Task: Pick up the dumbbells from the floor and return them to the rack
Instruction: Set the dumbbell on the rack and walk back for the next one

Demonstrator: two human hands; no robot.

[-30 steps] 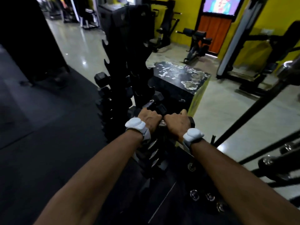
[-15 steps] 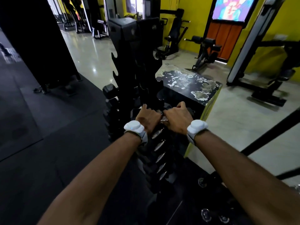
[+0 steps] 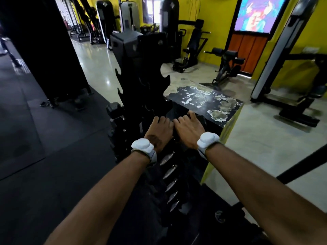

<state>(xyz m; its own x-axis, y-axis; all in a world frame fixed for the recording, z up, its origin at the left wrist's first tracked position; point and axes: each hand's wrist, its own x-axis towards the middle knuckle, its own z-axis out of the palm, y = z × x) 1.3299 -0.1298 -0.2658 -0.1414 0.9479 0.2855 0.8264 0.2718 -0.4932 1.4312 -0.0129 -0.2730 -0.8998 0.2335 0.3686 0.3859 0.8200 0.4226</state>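
The person's two arms reach out toward a tall black rack. The rack stands upright and has pointy hooks sticking out along both of its edges. The upper hooks are bare. Lower down, dark dumbbells sit on the hooks, one under the other, and their shiny handles show in a row below the hands.

The left hand and the right hand are side by side, almost touching, at the middle of the rack. Both are curled over something dark there. It looks like a dumbbell, but it is too dark to tell for sure, and the fingers are partly hidden. Each wrist has a white band on it.

Just to the right of the hands is a black box with worn, peeling paint on top. Its near corner is close to the right hand, and a yellow edge runs down its side.

To the left of the rack there is a wide, dark rubber mat with lots of open room. A big black post stands farther back on that side. To the right, past the box, the pale floor is open too. A dark bar slants across it near the right arm. Gym machines stand well back by the yellow wall.
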